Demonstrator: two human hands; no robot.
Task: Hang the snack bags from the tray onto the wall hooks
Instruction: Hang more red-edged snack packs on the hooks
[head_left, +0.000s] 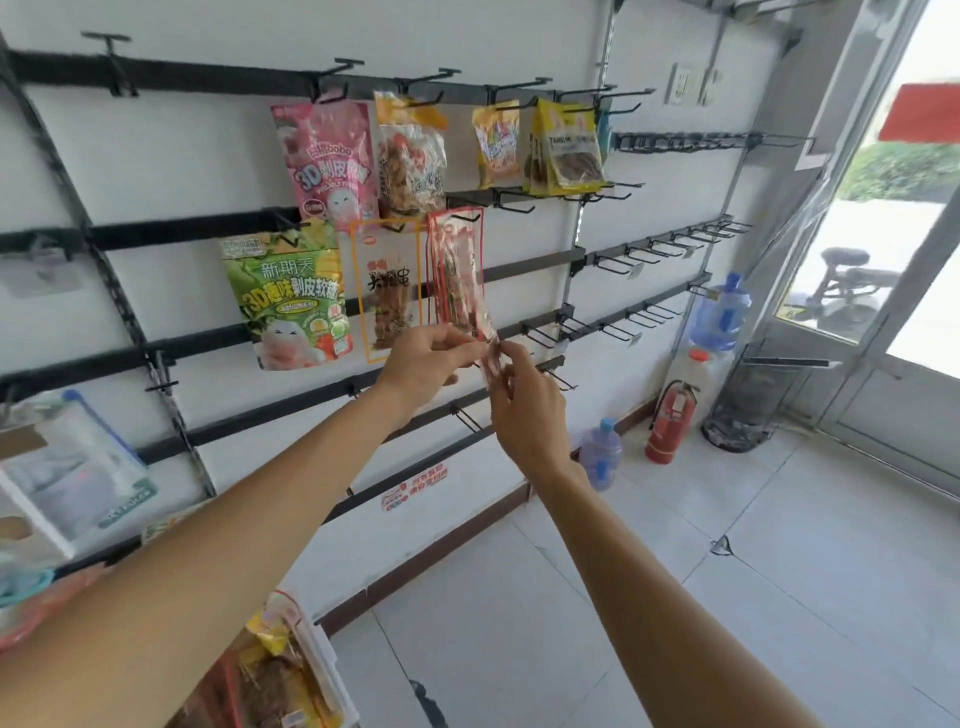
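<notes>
While pinching the btm end of a long narrow clear-plastic snack bag w/ red edging (457, 270), reaches up toward the white wall (182, 156). Left hand (423, 364): thumb and fingers closed on the bag's lower left edge. Right hand (524, 410): fingertips clamped on the btm tip from the right. Long axis near vertical, top end up at a black wire wall hook (466, 217) on the 2nd rail, apparently threaded on it; btm end offset a little to the right. Hangs just right of an orange-edged clear bag (387, 291), edges touching or overlapping, can't tell which. Further left, green fruit-print pouch (288, 301); above it, pink pouch (330, 156). White tray (326, 654) w/ more snack bags at btm of view, under the left forearm.
</notes>
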